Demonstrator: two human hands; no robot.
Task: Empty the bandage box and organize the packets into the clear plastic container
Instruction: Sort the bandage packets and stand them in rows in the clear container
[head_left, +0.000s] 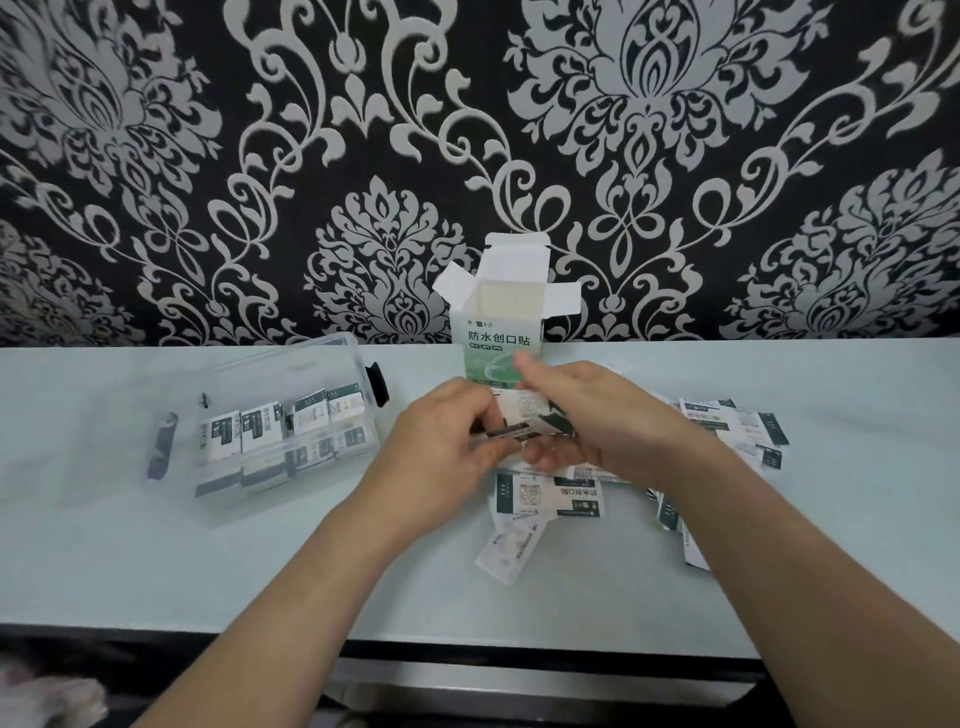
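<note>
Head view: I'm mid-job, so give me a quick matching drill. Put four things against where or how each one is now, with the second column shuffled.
Things
1. bandage box
2. clear plastic container
3. loose packets
4. left hand

Places or states
A. pinches a small bundle of packets in front of the box
B. upright at the back of the table, top flaps open
C. on the table's left side, packets lined up inside
D. scattered on the table, from the middle to the right

Pairs: 1-B, 2-C, 3-D, 4-A
</note>
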